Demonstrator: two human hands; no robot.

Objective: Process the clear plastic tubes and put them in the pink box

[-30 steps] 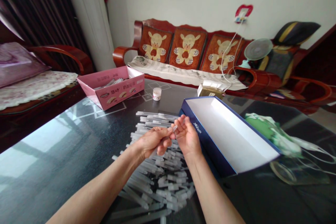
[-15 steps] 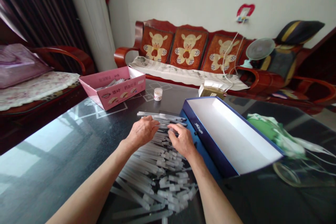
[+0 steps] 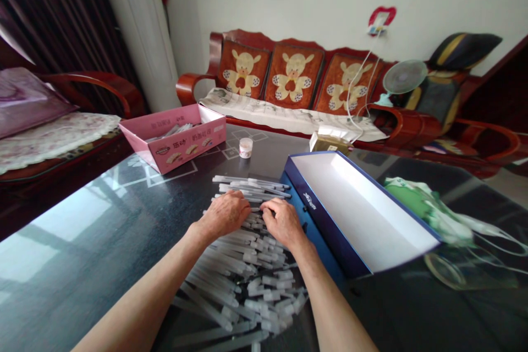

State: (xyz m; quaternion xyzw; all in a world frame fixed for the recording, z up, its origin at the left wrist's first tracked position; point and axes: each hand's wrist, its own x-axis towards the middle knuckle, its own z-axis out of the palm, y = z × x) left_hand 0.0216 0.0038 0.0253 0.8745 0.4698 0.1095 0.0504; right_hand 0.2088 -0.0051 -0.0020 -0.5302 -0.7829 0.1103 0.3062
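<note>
I have both hands palm down on the pile, close together but not touching. My left hand (image 3: 224,214) lies flat with its fingers loosely spread, and my right hand (image 3: 282,224) is slightly curled, its fingertips on the sticks. Neither is pinching anything I can make out. The pile of translucent plastic sticks (image 3: 247,267) sits on the glossy dark glass table (image 3: 82,269), mostly lined up beneath my hands and looser toward me. Just right of it lies an open navy-blue box (image 3: 325,220) with a white inside, bare of sticks in my view. Farther off on the table are a pink cardboard carton (image 3: 177,148) holding wrapped items and a small white jar (image 3: 246,148).
</note>
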